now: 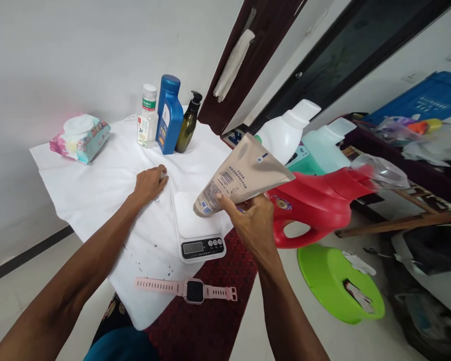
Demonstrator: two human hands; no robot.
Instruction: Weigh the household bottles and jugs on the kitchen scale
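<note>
My right hand grips a beige squeeze tube with printed text. The tube is tilted, its narrow end down over the white platform of a digital kitchen scale; I cannot tell whether it touches. No digits can be read on the scale's display. On the white cloth, left of the scale, lies my left hand with its fingers curled in; what they hold, if anything, is hidden. A smartwatch with a pink strap is laid out flat near the front edge.
At the back stand a white-capped clear bottle, a blue bottle and a dark pump bottle. A wipes pack sits left on the cloth. Rightward are a red jug, a white jug and a green basin.
</note>
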